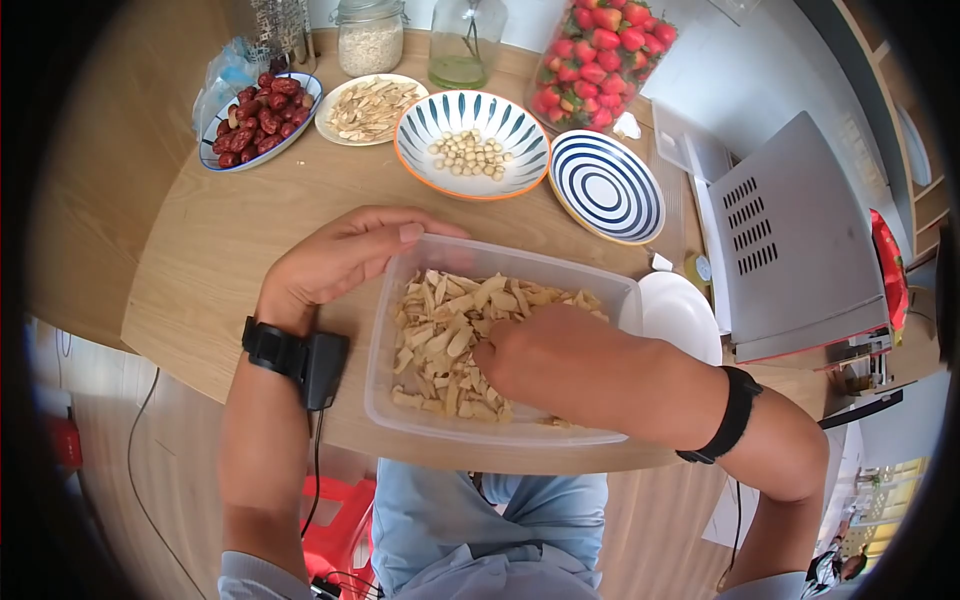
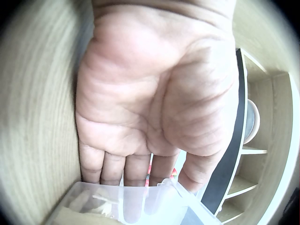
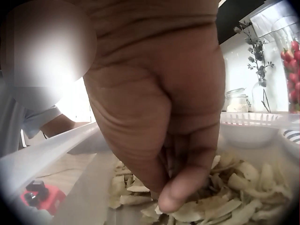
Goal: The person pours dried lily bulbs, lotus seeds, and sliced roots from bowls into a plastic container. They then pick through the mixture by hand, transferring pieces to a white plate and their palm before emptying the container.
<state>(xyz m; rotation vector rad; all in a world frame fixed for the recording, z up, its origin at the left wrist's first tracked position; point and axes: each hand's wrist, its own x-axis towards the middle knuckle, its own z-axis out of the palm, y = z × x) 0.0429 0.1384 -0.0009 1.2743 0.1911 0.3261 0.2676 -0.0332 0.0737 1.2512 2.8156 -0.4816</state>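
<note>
A clear plastic box [image 1: 400, 425] holds pale dried slices [image 1: 440, 340] near the table's front edge. My left hand [image 1: 345, 255] grips its far left corner, thumb at the rim; in the left wrist view, the fingers of this hand [image 2: 154, 103] reach down behind the translucent wall [image 2: 159, 204]. Inside the box, my right hand [image 1: 580, 365] is lowered into the slices, knuckles up. In the right wrist view, that hand [image 3: 159, 108] has its thumb and fingers drawn together around slices [image 3: 187, 213], the fingertips partly hidden.
Behind the box stand a bowl of red dates [image 1: 262, 120], a plate of slices [image 1: 370, 108], a bowl of pale round seeds [image 1: 470, 183] and a blue-ringed plate [image 1: 605, 187]. Farther back are a jar [image 1: 370, 40], a vase [image 1: 462, 45] and strawberries [image 1: 600, 60]. A white bowl [image 1: 680, 315] sits right.
</note>
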